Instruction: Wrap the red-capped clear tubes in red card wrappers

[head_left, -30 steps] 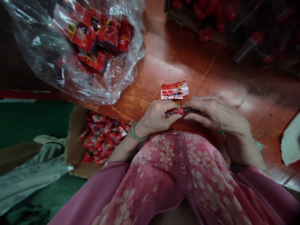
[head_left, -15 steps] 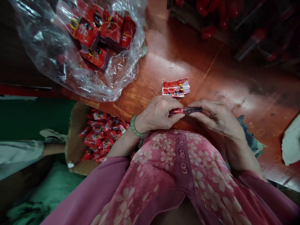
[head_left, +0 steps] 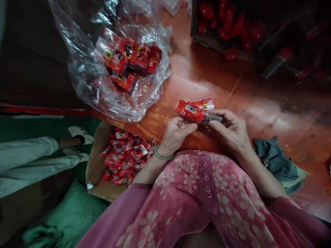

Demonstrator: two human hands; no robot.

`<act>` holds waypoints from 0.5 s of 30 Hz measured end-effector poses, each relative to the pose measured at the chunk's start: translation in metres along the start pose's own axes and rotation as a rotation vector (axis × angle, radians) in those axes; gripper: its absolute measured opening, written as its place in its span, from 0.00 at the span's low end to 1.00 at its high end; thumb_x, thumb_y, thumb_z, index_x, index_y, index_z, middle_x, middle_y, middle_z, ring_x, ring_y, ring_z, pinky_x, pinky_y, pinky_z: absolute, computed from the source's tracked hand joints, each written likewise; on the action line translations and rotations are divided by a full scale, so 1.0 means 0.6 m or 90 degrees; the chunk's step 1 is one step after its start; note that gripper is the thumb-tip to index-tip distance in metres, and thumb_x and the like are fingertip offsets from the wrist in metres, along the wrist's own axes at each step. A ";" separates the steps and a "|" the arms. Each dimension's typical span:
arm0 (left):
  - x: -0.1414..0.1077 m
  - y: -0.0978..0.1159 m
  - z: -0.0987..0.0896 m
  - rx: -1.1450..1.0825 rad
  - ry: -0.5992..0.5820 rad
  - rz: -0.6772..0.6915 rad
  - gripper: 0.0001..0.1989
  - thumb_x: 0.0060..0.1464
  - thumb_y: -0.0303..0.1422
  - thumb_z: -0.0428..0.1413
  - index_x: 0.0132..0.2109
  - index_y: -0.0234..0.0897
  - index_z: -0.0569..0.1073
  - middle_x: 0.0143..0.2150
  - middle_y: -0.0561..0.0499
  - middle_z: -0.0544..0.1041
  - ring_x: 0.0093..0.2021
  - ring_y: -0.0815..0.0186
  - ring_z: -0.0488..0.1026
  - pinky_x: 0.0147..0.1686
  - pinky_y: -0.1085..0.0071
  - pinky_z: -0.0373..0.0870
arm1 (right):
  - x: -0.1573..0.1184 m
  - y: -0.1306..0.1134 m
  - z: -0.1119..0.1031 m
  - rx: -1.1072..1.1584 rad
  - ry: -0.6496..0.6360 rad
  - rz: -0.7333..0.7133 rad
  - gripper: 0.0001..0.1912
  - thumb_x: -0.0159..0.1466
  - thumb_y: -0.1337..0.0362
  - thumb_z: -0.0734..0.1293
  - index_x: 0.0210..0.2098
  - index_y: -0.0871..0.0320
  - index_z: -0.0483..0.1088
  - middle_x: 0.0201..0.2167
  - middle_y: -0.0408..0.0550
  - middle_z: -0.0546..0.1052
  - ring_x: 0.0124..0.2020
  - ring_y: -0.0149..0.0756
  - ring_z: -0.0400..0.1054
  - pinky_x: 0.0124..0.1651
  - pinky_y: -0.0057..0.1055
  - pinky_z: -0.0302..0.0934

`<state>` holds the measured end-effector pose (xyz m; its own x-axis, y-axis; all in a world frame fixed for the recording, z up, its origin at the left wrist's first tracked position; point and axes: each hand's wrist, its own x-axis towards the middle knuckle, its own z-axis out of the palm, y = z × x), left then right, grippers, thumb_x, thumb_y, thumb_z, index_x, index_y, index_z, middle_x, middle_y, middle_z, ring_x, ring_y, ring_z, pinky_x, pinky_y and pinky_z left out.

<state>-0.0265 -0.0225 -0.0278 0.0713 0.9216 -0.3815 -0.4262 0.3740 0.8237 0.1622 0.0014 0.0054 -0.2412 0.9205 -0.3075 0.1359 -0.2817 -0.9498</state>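
The person's left hand (head_left: 177, 135) is closed around the lower edge of a red foil packet (head_left: 190, 111), fingers curled and thumb side uppermost. The right hand (head_left: 231, 132) grasps the packet's far end, with its fingertips (head_left: 216, 115) against a dark translucent tube end (head_left: 213, 119) projecting from the foil. The packet is held horizontally between both hands, above the table and just ahead of the chest, with its barcode facing up. A red-and-white wrapper (head_left: 204, 104) sits directly behind it, touching it; whether it is held cannot be determined. A green bead bracelet (head_left: 162, 156) encircles the left wrist, and a pink floral top (head_left: 183, 179) fills the lower frame. To the left, a cardboard box (head_left: 97, 168) holds a heap of small red packets (head_left: 126, 156). Beyond it, a clear plastic bag (head_left: 82, 58) containing bundled red packets (head_left: 129, 57) rests on the orange-red table (head_left: 258, 113). A dark green cloth (head_left: 275, 162) lies at the table's right side. Another person's legs in light trousers (head_left: 26, 162) and white shoes (head_left: 80, 135) appear at far left. At the far edge, a dark crate (head_left: 207, 36) holds red capsule-shaped items (head_left: 230, 26).
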 end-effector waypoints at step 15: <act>0.010 -0.003 0.024 -0.072 0.052 -0.030 0.25 0.42 0.53 0.70 0.33 0.36 0.77 0.28 0.52 0.81 0.28 0.67 0.78 0.36 0.68 0.77 | 0.027 0.020 0.045 0.176 -0.013 -0.009 0.25 0.58 0.50 0.77 0.50 0.53 0.72 0.36 0.42 0.81 0.31 0.31 0.79 0.41 0.32 0.79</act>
<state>-0.0123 -0.0160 -0.0253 0.0218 0.8897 -0.4560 -0.5230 0.3988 0.7532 0.1340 0.0056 -0.0126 -0.2611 0.9198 -0.2930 -0.1335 -0.3350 -0.9327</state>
